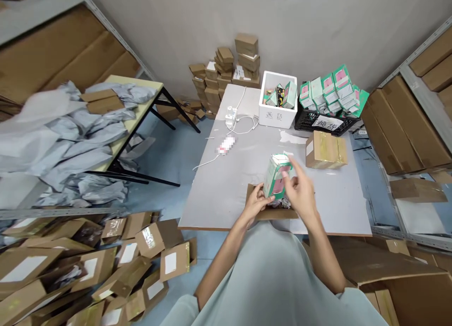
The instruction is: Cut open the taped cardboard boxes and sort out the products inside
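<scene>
A green-and-white carton with a pink panel (276,178) stands tilted above an opened brown cardboard box (277,214) near the table's front edge. My left hand (257,201) grips the carton low down, with fingers around its bottom end. On the carton's upper right side is my right hand (300,187), its thumb over the front face and its index finger by the top edge. Those fingers are spread; whether they press on the carton is unclear. Crumpled packing material (281,203) shows inside the brown box below.
Behind are a white foam box (277,118) and a black crate (303,121) with similar cartons. A taped brown box (325,152) sits right; a white cable (243,131) lies left. Brown boxes (148,241) cover the left floor; grey bags (63,142) fill a side table.
</scene>
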A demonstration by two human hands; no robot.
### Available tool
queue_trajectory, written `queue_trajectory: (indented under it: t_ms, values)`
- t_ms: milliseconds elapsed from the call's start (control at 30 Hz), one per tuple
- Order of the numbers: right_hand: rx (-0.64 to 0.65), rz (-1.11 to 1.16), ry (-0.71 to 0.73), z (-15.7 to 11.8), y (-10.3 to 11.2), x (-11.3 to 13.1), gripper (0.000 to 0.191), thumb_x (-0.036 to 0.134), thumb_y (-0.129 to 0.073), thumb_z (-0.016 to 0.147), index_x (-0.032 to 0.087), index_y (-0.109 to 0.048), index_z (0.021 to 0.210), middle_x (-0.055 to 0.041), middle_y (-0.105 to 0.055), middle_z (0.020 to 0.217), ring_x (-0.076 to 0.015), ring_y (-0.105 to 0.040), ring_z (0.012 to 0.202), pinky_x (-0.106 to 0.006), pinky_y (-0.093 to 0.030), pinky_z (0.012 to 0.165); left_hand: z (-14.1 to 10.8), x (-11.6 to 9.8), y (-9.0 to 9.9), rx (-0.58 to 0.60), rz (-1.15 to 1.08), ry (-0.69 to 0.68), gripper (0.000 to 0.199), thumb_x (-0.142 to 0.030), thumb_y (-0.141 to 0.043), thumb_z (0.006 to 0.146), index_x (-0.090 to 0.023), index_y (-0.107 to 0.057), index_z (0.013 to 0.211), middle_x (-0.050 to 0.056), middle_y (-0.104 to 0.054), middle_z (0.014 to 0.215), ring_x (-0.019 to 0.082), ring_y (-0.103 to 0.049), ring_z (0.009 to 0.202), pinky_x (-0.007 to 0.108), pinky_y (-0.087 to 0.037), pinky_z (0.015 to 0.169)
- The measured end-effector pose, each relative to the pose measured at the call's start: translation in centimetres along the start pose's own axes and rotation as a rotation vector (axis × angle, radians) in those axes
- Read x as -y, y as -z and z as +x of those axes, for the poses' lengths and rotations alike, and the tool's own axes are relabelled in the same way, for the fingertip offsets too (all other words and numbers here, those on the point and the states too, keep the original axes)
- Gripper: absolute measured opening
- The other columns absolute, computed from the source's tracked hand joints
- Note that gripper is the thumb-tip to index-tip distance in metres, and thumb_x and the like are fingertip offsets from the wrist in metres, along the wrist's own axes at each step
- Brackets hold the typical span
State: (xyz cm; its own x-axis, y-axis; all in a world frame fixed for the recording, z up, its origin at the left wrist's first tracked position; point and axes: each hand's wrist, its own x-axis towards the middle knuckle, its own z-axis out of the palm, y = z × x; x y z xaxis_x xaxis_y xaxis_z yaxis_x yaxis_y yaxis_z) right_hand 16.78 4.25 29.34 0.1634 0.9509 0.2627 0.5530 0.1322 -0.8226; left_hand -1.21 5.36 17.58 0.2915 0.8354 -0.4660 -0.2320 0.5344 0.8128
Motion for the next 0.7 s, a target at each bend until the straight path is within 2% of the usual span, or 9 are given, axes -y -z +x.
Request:
queue_trajectory:
  t_ms: [67, 100, 167, 267, 367, 467, 600, 700]
  values:
    - [-0.164, 0.083, 0.002, 2.1, 1.2, -0.4, 0.059, 0.053, -0.064, 0.111, 0.028, -0.064, 0.165, -0.0190, -0.063, 0.171, -0.0197, -0.075, 0.083, -0.039, -0.067, 0.076, -0.7, -1.2, -0.2, 0.068, -0.082, 0.026, 0.109, -0.046, -0.113, 0.059, -0.023, -0.061, 0.153, -0.002, -0.072, 0.097, 0.005, -0.049, 0.061, 0.019, -0.026, 0.053]
    - [-0.223, 0.117, -0.003, 3.0, 1.5, -0.8, 0.061, 0.055, -0.068, 0.109, 0.027, -0.066, 0.163, -0.0195, -0.063, 0.171, -0.0193, -0.074, 0.083, -0.038, -0.066, 0.075, -1.0, -1.8, -0.4, 0.100, -0.126, 0.041, 0.106, -0.047, -0.113, 0.059, -0.023, -0.064, 0.150, -0.002, -0.071, 0.097, 0.005, -0.048, 0.061, 0.019, -0.026, 0.053]
    - [-0.255, 0.201, -0.026, 4.2, 1.6, -1.4, 0.064, 0.060, -0.075, 0.104, 0.026, -0.070, 0.158, -0.0196, -0.068, 0.164, -0.0216, -0.076, 0.092, -0.038, -0.067, 0.075, -1.5, -2.7, -0.6, 0.153, -0.201, 0.067, 0.095, -0.049, -0.113, 0.059, -0.021, -0.070, 0.139, -0.002, -0.068, 0.093, 0.004, -0.048, 0.060, 0.019, -0.025, 0.053]
    - [-0.156, 0.356, -0.043, 4.4, 0.5, -2.0, 0.066, 0.064, -0.080, 0.101, 0.026, -0.072, 0.154, -0.0183, -0.074, 0.155, -0.0284, -0.077, 0.119, -0.042, -0.069, 0.089, -2.1, -3.6, -0.5, 0.204, -0.275, 0.104, 0.080, -0.048, -0.113, 0.059, -0.020, -0.073, 0.122, -0.002, -0.065, 0.087, 0.005, -0.046, 0.059, 0.019, -0.022, 0.050]
    - [-0.036, 0.451, -0.031, 3.8, -1.1, -2.1, 0.069, 0.067, -0.083, 0.099, 0.029, -0.072, 0.156, -0.0160, -0.072, 0.160, -0.0326, -0.072, 0.142, -0.049, -0.067, 0.109, -2.7, -4.2, 0.0, 0.259, -0.324, 0.168, 0.071, -0.045, -0.112, 0.060, -0.019, -0.071, 0.113, -0.002, -0.063, 0.082, 0.006, -0.046, 0.057, 0.020, -0.023, 0.049]
    - [0.009, 0.521, -0.040, 3.8, -2.0, -2.3, 0.074, 0.071, -0.085, 0.096, 0.031, -0.071, 0.157, -0.0140, -0.067, 0.168, -0.0342, -0.064, 0.154, -0.053, -0.060, 0.122, -3.1, -4.3, 0.6, 0.354, -0.326, 0.236, 0.068, -0.047, -0.111, 0.062, -0.018, -0.069, 0.107, -0.003, -0.060, 0.077, 0.006, -0.043, 0.055, 0.021, -0.020, 0.047]
    - [0.032, 0.650, -0.095, 4.6, -2.3, -3.4, 0.072, 0.073, -0.085, 0.094, 0.031, -0.074, 0.152, -0.0100, -0.069, 0.165, -0.0322, -0.064, 0.154, -0.051, -0.052, 0.132, -3.3, -3.9, 1.1, 0.500, -0.204, 0.282, 0.073, -0.057, -0.110, 0.062, -0.019, -0.067, 0.107, -0.002, -0.062, 0.077, 0.006, -0.040, 0.052, 0.021, -0.017, 0.046]
    - [0.028, 0.662, -0.152, 4.9, -2.3, -4.5, 0.063, 0.072, -0.085, 0.093, 0.030, -0.078, 0.140, -0.0087, -0.076, 0.153, -0.0304, -0.071, 0.141, -0.048, -0.055, 0.126, -3.6, -3.6, 1.3, 0.558, -0.100, 0.246, 0.075, -0.066, -0.107, 0.068, -0.018, -0.067, 0.109, 0.000, -0.066, 0.081, 0.005, -0.042, 0.052, 0.021, -0.021, 0.046]
